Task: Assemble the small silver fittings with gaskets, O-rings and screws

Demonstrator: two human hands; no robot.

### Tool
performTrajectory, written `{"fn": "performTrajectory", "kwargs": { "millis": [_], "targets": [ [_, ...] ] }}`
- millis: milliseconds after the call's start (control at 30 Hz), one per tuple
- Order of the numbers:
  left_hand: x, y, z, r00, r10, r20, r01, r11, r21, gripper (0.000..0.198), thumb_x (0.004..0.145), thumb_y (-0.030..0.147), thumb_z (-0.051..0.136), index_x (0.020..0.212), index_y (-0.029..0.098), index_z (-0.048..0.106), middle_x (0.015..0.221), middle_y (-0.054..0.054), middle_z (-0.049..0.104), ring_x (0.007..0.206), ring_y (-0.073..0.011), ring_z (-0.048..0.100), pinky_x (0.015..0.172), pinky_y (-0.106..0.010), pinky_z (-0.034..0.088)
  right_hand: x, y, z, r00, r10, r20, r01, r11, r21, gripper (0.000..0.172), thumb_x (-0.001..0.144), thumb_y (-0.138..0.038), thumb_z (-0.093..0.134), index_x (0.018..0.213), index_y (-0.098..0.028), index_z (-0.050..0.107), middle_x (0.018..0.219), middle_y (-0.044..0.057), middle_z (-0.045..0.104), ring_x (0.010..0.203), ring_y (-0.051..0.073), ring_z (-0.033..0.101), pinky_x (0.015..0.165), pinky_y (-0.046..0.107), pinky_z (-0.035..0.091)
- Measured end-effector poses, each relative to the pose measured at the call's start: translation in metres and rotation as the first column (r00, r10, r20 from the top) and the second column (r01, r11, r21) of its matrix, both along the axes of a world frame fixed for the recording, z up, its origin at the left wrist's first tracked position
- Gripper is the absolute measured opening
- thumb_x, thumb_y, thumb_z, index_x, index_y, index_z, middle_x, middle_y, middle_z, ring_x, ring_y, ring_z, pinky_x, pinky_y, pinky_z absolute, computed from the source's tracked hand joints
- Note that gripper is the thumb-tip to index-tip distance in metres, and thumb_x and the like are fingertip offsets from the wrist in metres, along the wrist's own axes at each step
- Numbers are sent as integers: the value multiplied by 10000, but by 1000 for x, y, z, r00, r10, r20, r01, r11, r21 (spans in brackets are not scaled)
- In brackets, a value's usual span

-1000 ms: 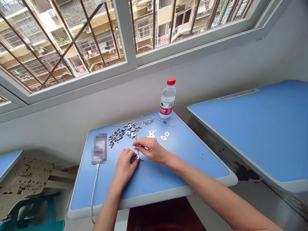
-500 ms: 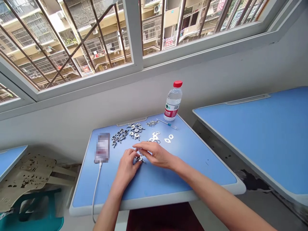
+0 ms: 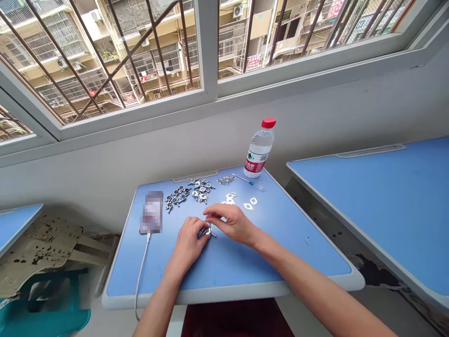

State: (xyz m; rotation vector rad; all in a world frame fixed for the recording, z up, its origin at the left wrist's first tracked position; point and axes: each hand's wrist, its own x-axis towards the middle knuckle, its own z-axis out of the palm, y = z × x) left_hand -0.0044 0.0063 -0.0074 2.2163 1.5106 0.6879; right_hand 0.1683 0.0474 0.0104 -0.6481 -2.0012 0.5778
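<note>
My left hand (image 3: 191, 236) rests on the blue desktop, its thumb and fingers closed around a small silver metal fitting (image 3: 209, 231) with a short stem. Just above that fitting, my right hand (image 3: 233, 222) pinches with its fingertips something thin and upright, mostly hidden by the fingers. Behind the hands lie two groups of similar fittings, one with dark round openings facing up (image 3: 178, 197) and one of silver pieces (image 3: 201, 189). Flat pale oval gaskets (image 3: 229, 198) lie beyond my right hand, with two more gaskets (image 3: 250, 204) to their right.
A pile of tiny metal parts (image 3: 225, 179) and a thin blue-and-clear pen-like tool (image 3: 250, 182) lie at the back. A red-capped water bottle (image 3: 259, 152) stands at the back right corner. A phone (image 3: 151, 213) with a white cable (image 3: 142, 267) lies left. Another desk (image 3: 379, 196) stands right.
The view has shifted slightly. My right hand has lifted and its fingers have changed their pinch above the fitting, leaving more of it visible. My left hand keeps its hold.
</note>
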Motion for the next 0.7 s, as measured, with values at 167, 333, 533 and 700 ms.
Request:
{"fn": "performTrajectory", "kwargs": {
  "millis": [167,333,533,700],
  "targets": [
    [1,0,1,1000,5,4,-5,1000,-5,142,812,89,602,837,229,607,869,-8,633,885,-209,538,781,-338,455,-2,-1,-2,997,-77,11,77,996,-34,120,921,-243,549,808,-205,559,672,-10,565,574,117,500,528,224,427],
    [1,0,0,1000,17,2,-17,1000,0,158,795,74,605,848,222,595,909,-14,640,892,-213,532,786,-346,452,-3,-1,-2,996,0,86,-6,998,68,172,972,-198,439,997,-201,608,815,44,632,634,139,552,584,260,472],
    [1,-1,1,1000,24,7,-24,1000,-10,157,794,74,581,833,226,582,873,-7,622,880,-211,528,756,-338,451,3,-2,5,994,80,68,-80,997,-6,192,962,-166,444,1022,-201,623,843,53,685,725,160,608,671,295,508],
    [2,-2,2,1000,25,14,-25,1000,-16,151,799,75,578,834,222,578,857,-8,614,873,-212,519,750,-336,447,-1,-2,0,999,-36,23,37,999,-36,108,932,-230,523,845,-202,580,698,5,589,584,122,508,538,233,448]
  ]
}}
